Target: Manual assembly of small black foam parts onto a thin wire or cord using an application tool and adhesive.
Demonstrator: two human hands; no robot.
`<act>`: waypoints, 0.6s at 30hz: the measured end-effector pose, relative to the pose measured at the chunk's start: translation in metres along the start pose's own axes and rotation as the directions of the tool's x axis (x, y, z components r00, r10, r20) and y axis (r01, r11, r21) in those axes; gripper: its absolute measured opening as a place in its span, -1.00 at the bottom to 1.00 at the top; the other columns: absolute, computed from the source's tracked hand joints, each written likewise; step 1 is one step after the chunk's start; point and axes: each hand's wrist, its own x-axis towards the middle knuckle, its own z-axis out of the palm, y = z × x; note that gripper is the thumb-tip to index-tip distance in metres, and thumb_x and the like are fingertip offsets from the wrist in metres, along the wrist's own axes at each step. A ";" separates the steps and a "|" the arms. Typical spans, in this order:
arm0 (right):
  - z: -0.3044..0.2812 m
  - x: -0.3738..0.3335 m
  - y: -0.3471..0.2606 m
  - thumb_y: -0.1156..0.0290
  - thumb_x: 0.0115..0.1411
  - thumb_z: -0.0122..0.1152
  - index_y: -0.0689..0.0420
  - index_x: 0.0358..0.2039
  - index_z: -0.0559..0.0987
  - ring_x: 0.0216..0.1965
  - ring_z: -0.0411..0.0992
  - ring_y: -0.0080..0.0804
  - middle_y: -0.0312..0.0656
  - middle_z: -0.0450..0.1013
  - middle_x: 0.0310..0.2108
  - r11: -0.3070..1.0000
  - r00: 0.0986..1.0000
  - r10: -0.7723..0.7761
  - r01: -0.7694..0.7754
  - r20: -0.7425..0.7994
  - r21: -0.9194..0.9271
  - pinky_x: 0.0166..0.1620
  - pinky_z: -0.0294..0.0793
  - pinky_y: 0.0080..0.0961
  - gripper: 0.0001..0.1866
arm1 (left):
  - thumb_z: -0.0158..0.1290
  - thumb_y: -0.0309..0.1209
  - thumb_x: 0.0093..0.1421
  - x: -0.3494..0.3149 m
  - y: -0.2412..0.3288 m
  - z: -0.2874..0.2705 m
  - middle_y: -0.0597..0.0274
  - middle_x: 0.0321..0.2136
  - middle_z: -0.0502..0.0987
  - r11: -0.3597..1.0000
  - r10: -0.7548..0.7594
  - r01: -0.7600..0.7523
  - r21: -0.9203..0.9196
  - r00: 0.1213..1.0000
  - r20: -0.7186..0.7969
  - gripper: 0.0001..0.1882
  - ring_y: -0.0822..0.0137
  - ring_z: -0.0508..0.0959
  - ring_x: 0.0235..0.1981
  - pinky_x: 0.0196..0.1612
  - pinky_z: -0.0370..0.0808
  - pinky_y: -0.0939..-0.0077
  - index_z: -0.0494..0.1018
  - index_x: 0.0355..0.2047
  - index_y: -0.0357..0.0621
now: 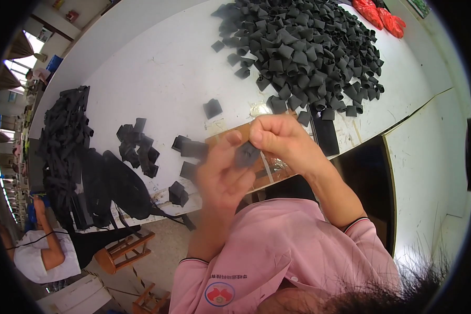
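Note:
In front of my chest, both hands meet at a small black fabric piece (247, 155), folded like the loose loops on the table. My left hand (222, 175), smeared by motion, has its fingers bent around the piece's left side. My right hand (285, 138) is closed, thumb against the curled index finger, pinching at the piece's upper edge. Just left of my left hand lie several loose black fabric loops (193, 149). Below the hands, a brown board (261, 181) with clear tape or film on it sits at the table's near edge.
A large heap of black fabric loops (303, 52) covers the far right of the white table (141, 68). Red plastic bags (379, 15) lie behind it. Black strips (63, 141) and dark pouches (123, 183) pile up at left. Beyond are a wooden stool (125, 251) and another person (47, 254).

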 end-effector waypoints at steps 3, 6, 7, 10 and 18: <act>-0.020 0.006 0.037 0.23 0.13 0.02 0.11 -0.59 0.42 -0.65 0.04 -0.78 -0.48 0.20 -0.67 0.967 0.987 0.122 -0.143 0.109 0.210 -0.62 -0.01 -0.79 -0.74 | -0.24 -0.55 0.13 0.002 0.002 -0.022 0.10 -0.50 0.44 0.970 0.071 -0.027 0.243 0.982 -0.174 -0.78 0.67 0.08 -0.91 -0.81 0.05 0.77 0.26 -0.19 -0.29; -0.023 0.001 0.042 0.22 0.13 0.01 0.11 -0.58 0.42 -0.66 0.05 -0.77 -0.49 0.19 -0.69 0.985 0.993 0.087 -0.098 0.081 0.141 -0.61 0.01 -0.78 -0.74 | -0.11 -0.59 0.07 0.001 -0.006 -0.029 0.17 -0.51 0.43 0.935 0.144 -0.121 0.333 0.988 -0.048 -0.75 0.65 0.19 -0.81 -0.76 0.12 0.78 0.26 -0.19 -0.28; -0.021 0.001 0.037 0.22 0.14 0.01 0.13 -0.57 0.42 -0.65 0.07 -0.76 -0.50 0.18 -0.69 0.991 0.995 0.078 -0.083 0.055 0.103 -0.60 0.05 -0.76 -0.73 | -0.11 -0.59 0.07 0.001 -0.008 -0.024 0.17 -0.51 0.43 0.935 0.143 -0.120 0.332 0.989 -0.046 -0.75 0.65 0.19 -0.81 -0.76 0.12 0.78 0.26 -0.19 -0.28; -0.017 -0.001 0.028 0.24 0.12 0.03 0.19 -0.52 0.43 -0.62 0.17 -0.66 -0.41 0.24 -0.65 0.983 0.996 -0.005 -0.012 -0.091 -0.182 -0.56 0.15 -0.72 -0.74 | -0.06 -0.62 0.02 0.008 -0.016 -0.007 0.12 -0.34 0.40 0.211 0.608 -0.314 0.925 0.783 0.127 -0.62 0.42 0.39 -0.30 -0.22 0.33 0.64 0.21 -0.11 -0.37; -0.004 -0.019 0.018 0.35 -0.17 0.28 0.21 -0.34 0.42 -0.52 0.30 -0.38 -0.18 0.32 -0.48 0.473 0.767 -0.642 0.411 0.015 -0.779 -0.49 0.31 -0.61 -0.63 | 0.00 -0.70 -0.12 0.009 0.000 0.004 0.15 -0.38 0.46 -0.037 0.437 -0.348 0.937 0.838 0.328 -0.83 0.36 0.44 -0.33 -0.22 0.33 0.59 0.43 -0.43 -0.35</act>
